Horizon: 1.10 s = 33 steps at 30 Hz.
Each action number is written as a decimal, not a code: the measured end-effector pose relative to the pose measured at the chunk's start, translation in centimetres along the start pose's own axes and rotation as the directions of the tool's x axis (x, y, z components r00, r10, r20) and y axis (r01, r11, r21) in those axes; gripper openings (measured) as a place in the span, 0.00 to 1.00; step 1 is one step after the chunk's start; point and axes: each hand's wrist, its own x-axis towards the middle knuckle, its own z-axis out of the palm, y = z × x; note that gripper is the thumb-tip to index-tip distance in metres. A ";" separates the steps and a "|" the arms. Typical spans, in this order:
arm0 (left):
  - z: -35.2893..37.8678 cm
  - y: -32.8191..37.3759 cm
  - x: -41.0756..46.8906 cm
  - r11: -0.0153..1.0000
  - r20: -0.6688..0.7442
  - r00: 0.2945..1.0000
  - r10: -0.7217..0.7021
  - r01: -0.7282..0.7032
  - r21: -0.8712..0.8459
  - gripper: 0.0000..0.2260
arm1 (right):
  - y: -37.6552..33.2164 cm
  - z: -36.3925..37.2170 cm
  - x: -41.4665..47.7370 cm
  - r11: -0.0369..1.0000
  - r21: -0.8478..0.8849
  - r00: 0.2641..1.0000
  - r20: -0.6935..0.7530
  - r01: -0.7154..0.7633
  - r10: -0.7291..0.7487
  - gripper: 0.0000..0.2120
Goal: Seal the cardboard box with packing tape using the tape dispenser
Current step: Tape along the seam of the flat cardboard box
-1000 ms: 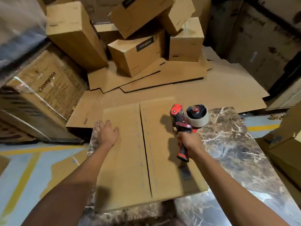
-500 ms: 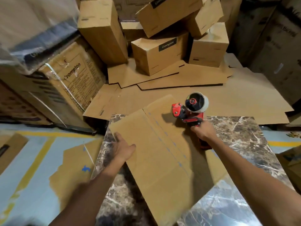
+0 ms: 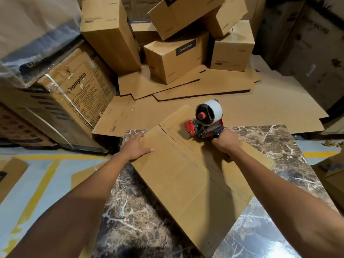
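Observation:
A brown cardboard box (image 3: pixel 186 175) lies on a dark marble table (image 3: pixel 145 216), turned diagonally, its centre seam running from far left to near right. My left hand (image 3: pixel 135 147) presses flat on the box's far left edge, fingers spread. My right hand (image 3: pixel 226 140) grips the handle of a red and black tape dispenser (image 3: pixel 203 123) with a white tape roll. The dispenser's red front end rests on the box near the far end of the seam.
Flat cardboard sheets (image 3: pixel 242 101) cover the floor beyond the table. Stacked Crompton boxes (image 3: pixel 176 54) stand behind them, and a large strapped carton (image 3: pixel 74 97) is at the left. Another box (image 3: pixel 333 175) sits at the right edge. Yellow lines (image 3: pixel 37 187) mark the grey floor.
The box has been swung from square to diagonal on the table. My right hand has carried the dispenser to the far end of the seam; my left hand shifted to the box's far left edge.

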 end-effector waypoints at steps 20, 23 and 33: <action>-0.2 0.8 -6.5 0.990 0.615 0.776 -0.142 0.111 0.088 0.23 | -2.4 -0.9 -2.3 0.930 -0.059 0.929 0.102 0.363 -0.356 0.18; -0.3 0.7 -5.6 0.887 0.241 0.970 -0.038 0.144 -0.438 0.15 | -4.1 0.1 -3.6 0.906 -0.040 0.901 0.130 0.422 -0.414 0.24; 1.9 3.0 -6.9 -0.372 0.474 0.866 0.161 0.498 -0.784 0.24 | -9.3 1.8 -6.8 0.870 0.078 0.871 0.032 0.486 -0.490 0.20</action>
